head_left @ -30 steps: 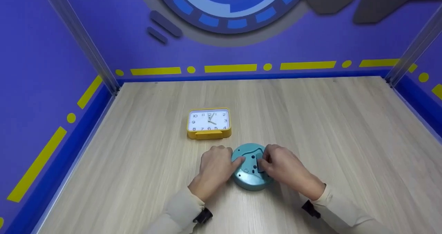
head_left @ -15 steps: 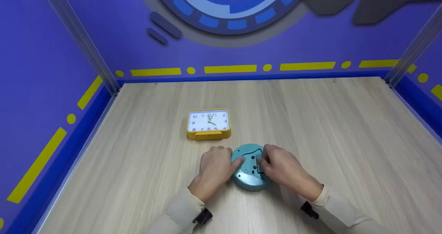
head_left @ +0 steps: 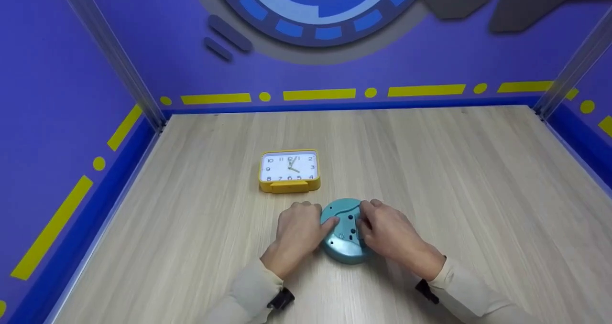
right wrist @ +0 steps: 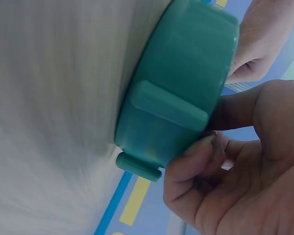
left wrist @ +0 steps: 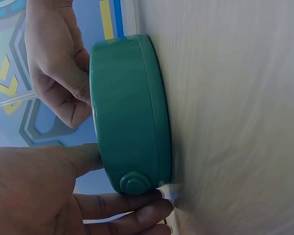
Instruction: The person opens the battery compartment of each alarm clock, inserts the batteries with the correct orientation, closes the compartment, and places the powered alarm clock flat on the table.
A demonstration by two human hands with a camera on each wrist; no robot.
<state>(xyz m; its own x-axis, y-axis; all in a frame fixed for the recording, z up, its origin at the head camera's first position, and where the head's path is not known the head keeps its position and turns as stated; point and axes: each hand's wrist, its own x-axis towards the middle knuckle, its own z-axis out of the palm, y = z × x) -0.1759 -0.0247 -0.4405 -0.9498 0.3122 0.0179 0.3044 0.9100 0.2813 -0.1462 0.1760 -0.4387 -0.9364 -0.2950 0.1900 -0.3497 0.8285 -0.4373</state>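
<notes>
A round teal alarm clock (head_left: 345,254) lies face down on the table, its back with small dark knobs turned up. My left hand (head_left: 300,231) grips its left side, thumb on the back and fingers along the rim, near a round button (left wrist: 135,183) in the left wrist view. With curled thumb and fingers my right hand (head_left: 392,231) pinches the battery cover (head_left: 361,235) at the right of the back; the fingers hide most of it. In the right wrist view a long raised bar (right wrist: 169,105) and a small foot (right wrist: 138,167) stick out from the clock's side.
A yellow rectangular alarm clock (head_left: 289,171) lies face up behind my left hand. The pale wooden table (head_left: 444,171) is bounded by blue walls (head_left: 306,75) at the back and sides.
My right hand has shifted slightly left over the clock's back, and the dark battery slot that showed earlier is now covered. The left hand and both clocks stay in place.
</notes>
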